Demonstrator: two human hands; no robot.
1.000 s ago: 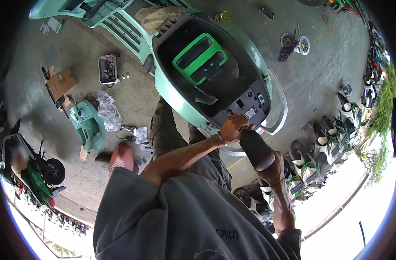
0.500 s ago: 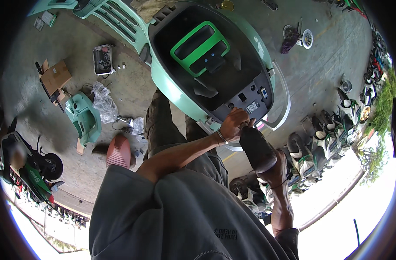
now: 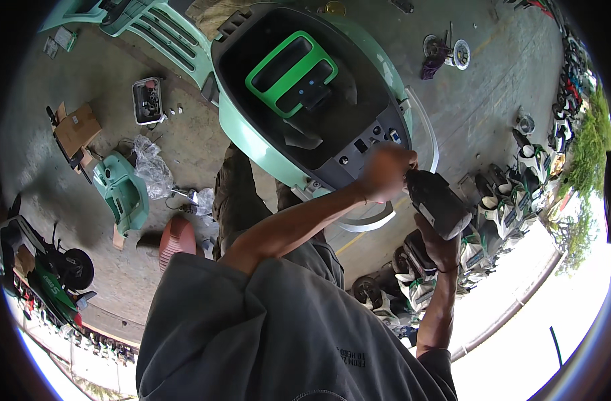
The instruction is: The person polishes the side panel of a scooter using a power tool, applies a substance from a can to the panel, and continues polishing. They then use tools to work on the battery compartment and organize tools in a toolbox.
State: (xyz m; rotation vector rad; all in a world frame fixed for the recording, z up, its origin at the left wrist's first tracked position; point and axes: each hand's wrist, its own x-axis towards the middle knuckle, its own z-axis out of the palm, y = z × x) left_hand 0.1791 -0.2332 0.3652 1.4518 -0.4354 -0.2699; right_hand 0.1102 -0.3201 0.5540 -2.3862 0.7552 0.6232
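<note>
In my right hand (image 3: 438,247) I grip a dark power tool (image 3: 434,207), its front pointing up toward the rear panel (image 3: 359,144) of a mint-green scooter body (image 3: 255,140). My left hand (image 3: 387,170) is blurred, fingers curled at the tool's front end over that panel; what they hold is hidden. The panel has several holes and small fittings. Inside the scooter's dark storage well (image 3: 345,53) sits a green frame (image 3: 292,73). A pale curved grab rail (image 3: 431,144) rings the back.
Left on the floor lie a cardboard box (image 3: 78,127), grey tray (image 3: 147,100), mint plastic panel (image 3: 118,190), crumpled plastic (image 3: 152,167) and red seat (image 3: 177,244). A dark green scooter (image 3: 45,281) stands far left. Rows of parked scooters (image 3: 493,197) line the right; a wheel part (image 3: 459,55) lies behind.
Both my hands and the tool have shifted rightward, away from the panel's lower-left fitting, which now shows. The tool is turned slightly, and the scooter sits a little further left in view.
</note>
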